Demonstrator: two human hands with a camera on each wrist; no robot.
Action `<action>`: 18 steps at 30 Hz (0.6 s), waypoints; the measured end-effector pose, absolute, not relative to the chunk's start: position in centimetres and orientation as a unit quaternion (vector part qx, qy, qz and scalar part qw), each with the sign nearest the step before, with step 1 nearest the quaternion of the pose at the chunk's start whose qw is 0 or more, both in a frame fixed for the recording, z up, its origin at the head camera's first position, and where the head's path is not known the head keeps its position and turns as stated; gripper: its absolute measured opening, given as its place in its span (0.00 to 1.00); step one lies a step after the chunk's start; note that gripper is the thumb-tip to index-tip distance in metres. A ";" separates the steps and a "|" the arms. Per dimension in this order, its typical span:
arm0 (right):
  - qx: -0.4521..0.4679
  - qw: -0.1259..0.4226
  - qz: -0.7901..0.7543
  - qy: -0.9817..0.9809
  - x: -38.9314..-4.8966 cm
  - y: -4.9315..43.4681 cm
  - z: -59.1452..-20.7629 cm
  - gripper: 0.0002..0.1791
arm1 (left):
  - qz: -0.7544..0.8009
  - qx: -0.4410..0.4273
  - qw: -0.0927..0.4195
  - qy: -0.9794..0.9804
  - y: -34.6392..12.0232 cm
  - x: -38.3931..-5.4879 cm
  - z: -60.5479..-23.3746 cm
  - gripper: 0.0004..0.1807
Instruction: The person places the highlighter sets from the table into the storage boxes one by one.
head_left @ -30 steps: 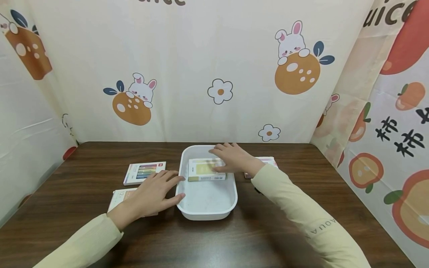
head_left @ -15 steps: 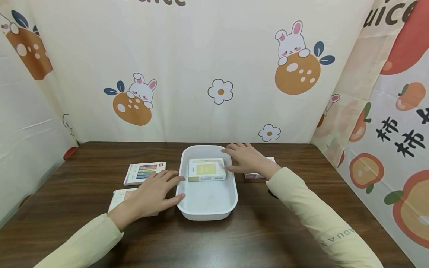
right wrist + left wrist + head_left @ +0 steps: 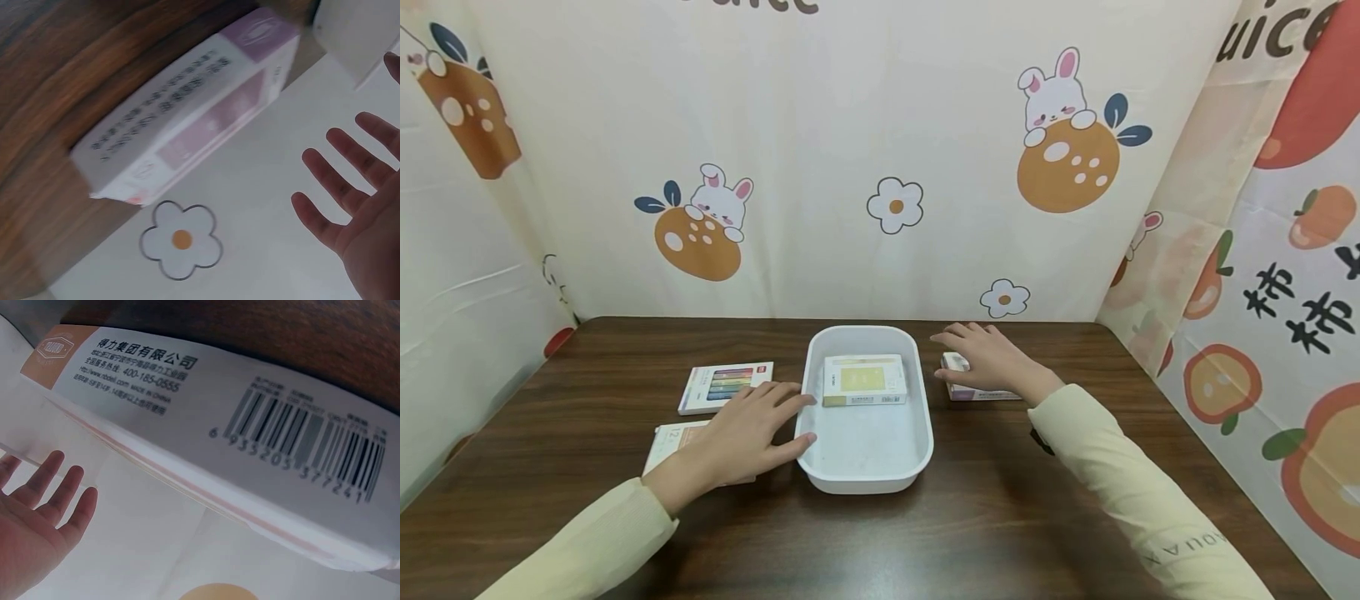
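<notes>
A white plastic tub [image 3: 868, 454] stands mid-table with a flat white box with a yellow-green panel [image 3: 863, 380] lying in its far half. My left hand [image 3: 737, 437] has its fingers spread, fingertips right at the tub's left rim. Under that forearm lies a white and orange box [image 3: 673, 440], whose barcode side [image 3: 262, 431] fills the left wrist view. My right hand [image 3: 988, 360] is over a white and purple box [image 3: 985, 395] right of the tub and partly hides it. In the right wrist view the fingers are extended and apart from that purple box [image 3: 194, 112].
Behind the left hand lies a white box with coloured bars on its cover [image 3: 724, 387]. A patterned cloth [image 3: 820, 250] rises along the far edge of the dark wood table [image 3: 880, 542], with more cloth at both sides.
My right hand has moved right, from above the yellow-green box in the tub to over the purple box. That yellow-green box stays in the tub. The left hand has not moved.
</notes>
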State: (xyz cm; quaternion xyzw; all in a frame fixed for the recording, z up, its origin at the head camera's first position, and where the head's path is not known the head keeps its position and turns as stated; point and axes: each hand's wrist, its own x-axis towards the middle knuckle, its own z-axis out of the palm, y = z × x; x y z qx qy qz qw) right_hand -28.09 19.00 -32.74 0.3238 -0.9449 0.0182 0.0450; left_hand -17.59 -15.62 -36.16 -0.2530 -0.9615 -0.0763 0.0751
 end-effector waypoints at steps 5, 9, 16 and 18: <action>0.310 0.037 0.025 -0.950 -28.5 20.2 -33.7 0.30 | -0.074 -0.251 0.071 -0.962 -15.7 -17.6 -36.2 0.31; 0.302 0.030 0.031 -0.952 -28.7 21.1 -34.3 0.31 | -0.074 -0.252 0.073 -0.962 -15.7 -17.6 -36.2 0.31; 0.292 0.019 0.030 -0.956 -29.0 22.2 -35.0 0.36 | -0.074 -0.252 0.071 -0.962 -15.6 -17.6 -36.2 0.30; 0.289 0.012 0.032 -0.957 -29.0 22.5 -35.1 0.37 | -0.074 -0.253 0.071 -0.962 -15.7 -17.6 -36.2 0.30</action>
